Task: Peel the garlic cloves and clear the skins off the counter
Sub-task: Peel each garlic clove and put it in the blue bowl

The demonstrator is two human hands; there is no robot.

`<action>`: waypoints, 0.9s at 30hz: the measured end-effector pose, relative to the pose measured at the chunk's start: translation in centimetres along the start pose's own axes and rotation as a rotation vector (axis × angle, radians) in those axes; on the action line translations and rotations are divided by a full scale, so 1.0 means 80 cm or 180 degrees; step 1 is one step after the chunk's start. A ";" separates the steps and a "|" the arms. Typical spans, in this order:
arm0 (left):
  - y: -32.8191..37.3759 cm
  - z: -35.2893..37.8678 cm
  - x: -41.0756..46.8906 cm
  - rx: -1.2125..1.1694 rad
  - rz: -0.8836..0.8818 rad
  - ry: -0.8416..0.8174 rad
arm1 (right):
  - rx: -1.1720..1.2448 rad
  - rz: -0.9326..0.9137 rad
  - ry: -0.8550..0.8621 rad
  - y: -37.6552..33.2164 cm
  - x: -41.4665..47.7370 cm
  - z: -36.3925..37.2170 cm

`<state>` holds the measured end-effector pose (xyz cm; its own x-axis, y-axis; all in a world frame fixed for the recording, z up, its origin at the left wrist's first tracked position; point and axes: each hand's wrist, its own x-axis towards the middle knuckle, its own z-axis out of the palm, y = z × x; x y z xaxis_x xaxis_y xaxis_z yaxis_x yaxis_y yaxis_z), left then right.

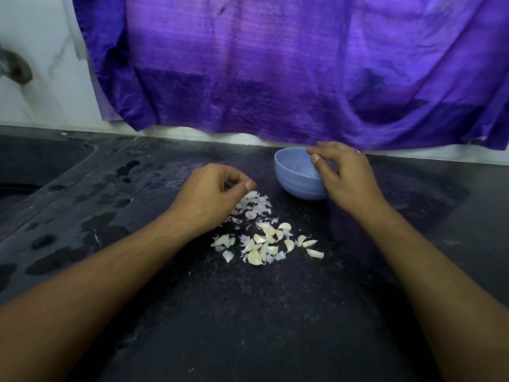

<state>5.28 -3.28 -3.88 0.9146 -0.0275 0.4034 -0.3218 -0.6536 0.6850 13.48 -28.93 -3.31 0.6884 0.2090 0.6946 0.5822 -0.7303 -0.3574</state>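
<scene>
Dark bench [248,312], wet patches on its left side. Garlic cloves [254,257] lie in a loose heap at centre, between the two forearms. Papery skins [253,205] trail from them toward the far left. Left hand [214,188] sits over the far end of the skins, grip curled with thumb tip by the fingers — cannot tell whether it pinches a skin. Right hand [341,172] is over the blue bowl [292,177] rim — grip loosely curled, nothing seen in it.
</scene>
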 end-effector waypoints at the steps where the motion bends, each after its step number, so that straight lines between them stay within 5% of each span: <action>1: 0.000 -0.001 0.000 0.0032 0.0007 0.0015 | -0.0055 -0.0058 0.0047 -0.003 0.000 -0.001; 5: 0.000 -0.006 0.000 0.0033 -0.0035 0.0101 | 0.0254 -0.0435 0.0268 -0.037 -0.004 -0.017; 10: 0.002 -0.006 0.001 0.0020 -0.0047 0.0263 | 0.1080 0.0340 -0.2020 -0.068 -0.020 -0.014; 12: 0.004 -0.006 0.000 -0.0019 -0.0039 0.0245 | 0.1000 0.0434 -0.2442 -0.066 -0.023 -0.011; 23: 0.005 -0.001 -0.003 0.0061 0.0039 -0.0019 | 0.0699 0.0746 -0.2814 -0.063 -0.026 -0.011; 27: -0.005 0.003 0.001 -0.0132 0.0168 -0.0218 | 0.1161 0.0688 -0.2242 -0.066 -0.026 -0.007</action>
<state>5.55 -3.16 -4.28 0.9103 -0.1138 0.3981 -0.3786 -0.6181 0.6890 8.75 -25.87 -2.51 0.8410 0.5358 0.0757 0.4260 -0.5693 -0.7032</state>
